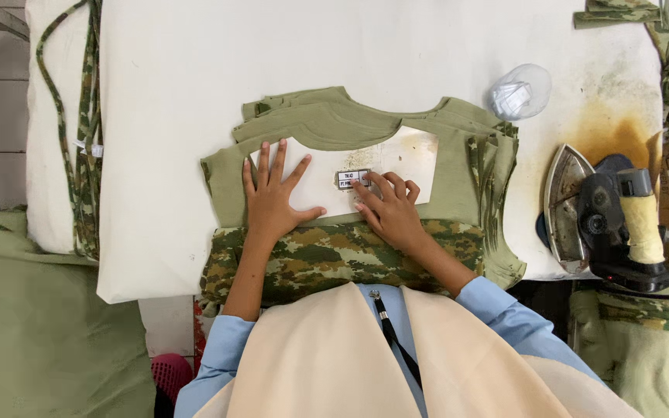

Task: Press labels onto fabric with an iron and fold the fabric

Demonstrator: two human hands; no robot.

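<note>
At frame centre, the left hand (272, 190) lies flat, fingers spread, on a white card (365, 174); the right hand (389, 209) pinches a small label (352, 179). An iron (605, 217) rests at right.

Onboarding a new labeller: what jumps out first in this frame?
Centre of the white pressing table, both hands lie on a white card template over a stack of olive garment pieces: the left hand flat with fingers spread, the right hand fingering a small label. A camouflage panel lies just below the hands. At the right edge, an iron rests tipped up beside a brown scorch stain.
</note>
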